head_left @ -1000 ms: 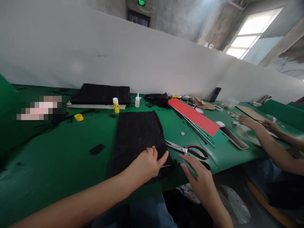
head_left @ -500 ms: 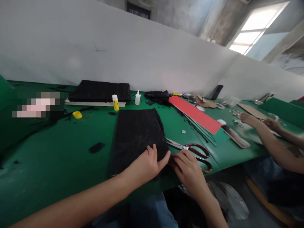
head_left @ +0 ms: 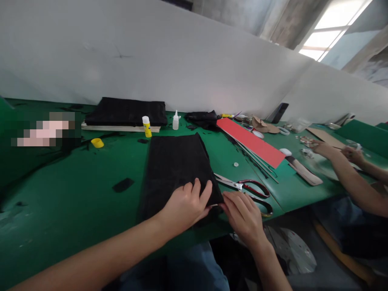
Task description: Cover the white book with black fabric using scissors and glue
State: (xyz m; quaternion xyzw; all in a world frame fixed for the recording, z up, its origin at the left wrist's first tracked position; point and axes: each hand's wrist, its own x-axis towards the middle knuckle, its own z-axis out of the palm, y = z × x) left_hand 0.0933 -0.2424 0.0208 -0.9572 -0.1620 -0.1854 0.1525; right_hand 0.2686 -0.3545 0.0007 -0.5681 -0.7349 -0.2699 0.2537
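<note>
A long piece of black fabric (head_left: pixel 177 163) lies flat on the green table (head_left: pixel 75 202), running away from me. My left hand (head_left: pixel 184 204) presses down on its near right corner, fingers bent and close together. My right hand (head_left: pixel 242 214) meets it at the same corner, fingertips pinching the fabric's edge. Red-handled scissors (head_left: pixel 247 188) lie just right of the fabric, beyond my right hand.
A yellow glue stick (head_left: pixel 147 126), a white glue bottle (head_left: pixel 175 120) and a folded black fabric stack (head_left: pixel 125 112) stand at the back. A red card strip (head_left: pixel 251 142) lies to the right. Another person's arms (head_left: pixel 345 173) work at the far right.
My right hand moved left from beside the scissors to the fabric's near corner and closed on its edge. My left hand stayed on the fabric, its thumb drawing in.
</note>
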